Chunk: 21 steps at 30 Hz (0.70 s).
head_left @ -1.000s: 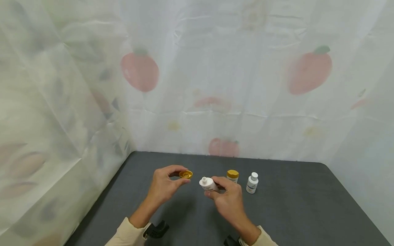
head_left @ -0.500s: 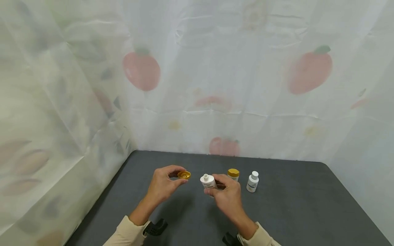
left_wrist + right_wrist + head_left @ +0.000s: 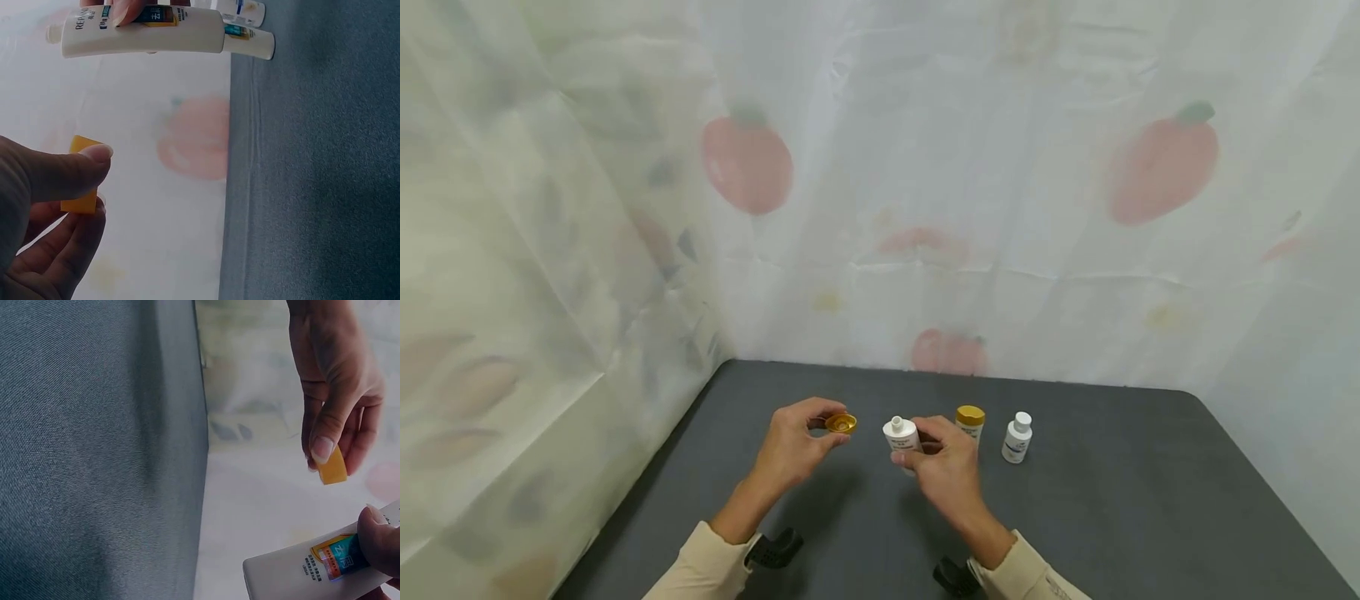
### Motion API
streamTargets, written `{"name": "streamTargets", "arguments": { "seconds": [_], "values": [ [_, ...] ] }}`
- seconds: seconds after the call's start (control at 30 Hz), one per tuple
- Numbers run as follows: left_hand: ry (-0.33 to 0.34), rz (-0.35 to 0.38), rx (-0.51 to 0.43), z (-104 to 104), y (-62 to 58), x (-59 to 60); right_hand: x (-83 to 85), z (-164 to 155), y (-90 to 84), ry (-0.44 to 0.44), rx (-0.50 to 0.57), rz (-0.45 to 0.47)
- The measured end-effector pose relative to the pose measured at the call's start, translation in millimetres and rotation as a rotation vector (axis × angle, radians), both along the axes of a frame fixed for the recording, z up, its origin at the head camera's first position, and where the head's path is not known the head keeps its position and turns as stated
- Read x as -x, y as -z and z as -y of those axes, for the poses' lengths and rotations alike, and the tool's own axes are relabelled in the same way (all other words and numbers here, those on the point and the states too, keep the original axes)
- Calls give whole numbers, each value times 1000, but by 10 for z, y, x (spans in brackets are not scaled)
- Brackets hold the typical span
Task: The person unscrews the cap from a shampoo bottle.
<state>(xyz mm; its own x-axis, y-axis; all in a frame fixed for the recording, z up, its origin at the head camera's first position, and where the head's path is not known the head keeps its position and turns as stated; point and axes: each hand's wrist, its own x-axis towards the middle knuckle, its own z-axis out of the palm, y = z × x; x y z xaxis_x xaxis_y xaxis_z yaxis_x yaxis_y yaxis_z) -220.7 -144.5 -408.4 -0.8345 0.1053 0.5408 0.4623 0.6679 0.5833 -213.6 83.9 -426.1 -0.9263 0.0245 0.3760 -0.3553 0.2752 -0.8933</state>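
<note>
In the head view my left hand (image 3: pixel 790 446) pinches a gold cap (image 3: pixel 841 423) between thumb and fingers, its hollow inside turned up. In the left wrist view the cap (image 3: pixel 80 203) appears as a yellow piece between thumb and fingertips. My right hand (image 3: pixel 951 471) grips a white bottle (image 3: pixel 900 435) around its body, above the table. The bottle's narrow neck is uncovered and points up, with a slight tilt. Cap and bottle are apart. A coloured label (image 3: pixel 340 555) shows on the bottle in the right wrist view, partly behind the thumb.
Behind my right hand stands another white bottle with a gold cap (image 3: pixel 970 416), partly hidden. To its right is a small white bottle (image 3: pixel 1017 438) with a white cap. They stand on a dark grey table (image 3: pixel 1112 483), with fruit-printed sheeting (image 3: pixel 865 167) behind and at the left.
My left hand has drawn the cap slightly left, widening the gap to the bottle. The bottle in my right hand stands a little more upright. The head view has shifted slightly.
</note>
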Motion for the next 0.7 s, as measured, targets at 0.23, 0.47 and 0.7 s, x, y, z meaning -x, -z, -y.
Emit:
{"name": "streamTargets", "arguments": {
  "seconds": [0.23, 0.47, 0.7],
  "values": [
    [-9, 32, 20, 36, 13, -7, 34, 8, 55, 12, 8, 24],
    [-3, 88, -11, 28, 50, 6, 69, 31, 86, 40, 31, 42],
    [-14, 150, -20, 12, 115, 46, 95, 45, 103, 42, 44, 64]
  ]
}}
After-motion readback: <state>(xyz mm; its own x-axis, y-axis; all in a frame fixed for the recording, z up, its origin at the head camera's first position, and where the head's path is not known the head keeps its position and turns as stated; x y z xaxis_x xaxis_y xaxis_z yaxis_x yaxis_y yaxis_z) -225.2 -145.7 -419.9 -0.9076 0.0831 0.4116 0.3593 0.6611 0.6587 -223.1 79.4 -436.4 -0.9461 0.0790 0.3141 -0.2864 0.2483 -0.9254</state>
